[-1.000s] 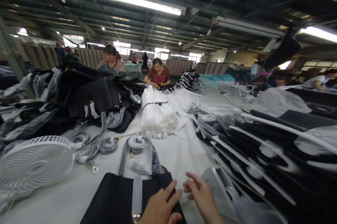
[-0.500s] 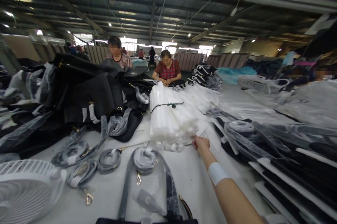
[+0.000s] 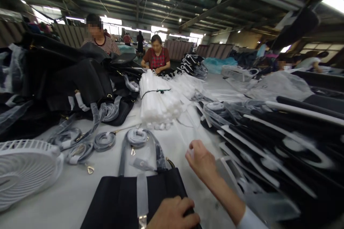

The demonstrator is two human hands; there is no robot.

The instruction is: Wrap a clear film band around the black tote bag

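On the table lies a black handbag [image 3: 120, 196] with a wrapped strap over its front and its handles [image 3: 123, 153] laid out away from me. My left hand [image 3: 174, 214] curls its fingers over the bag's right side. To the upper right, my right hand [image 3: 201, 161] is closed in a pinch, with a thin translucent white strip [image 3: 185, 137] at its fingertips. Beyond it rests a bundle of white foam rolls [image 3: 158, 103], tied with a dark cord. A coiled wrapped strap [image 3: 137, 138] sits between the bag's handles.
At the left are a white fan [image 3: 27, 171], coiled straps [image 3: 104, 141] and a heap of black bags [image 3: 72, 82]. Stacked black bags with white edging [image 3: 268, 143] fill the right. Two co-workers sit across the table, one in a red checked apron [image 3: 157, 60].
My right hand has moved from the foam bundle's near corner towards me. My left hand has come into view on the handbag. The view has tilted down and turned right.
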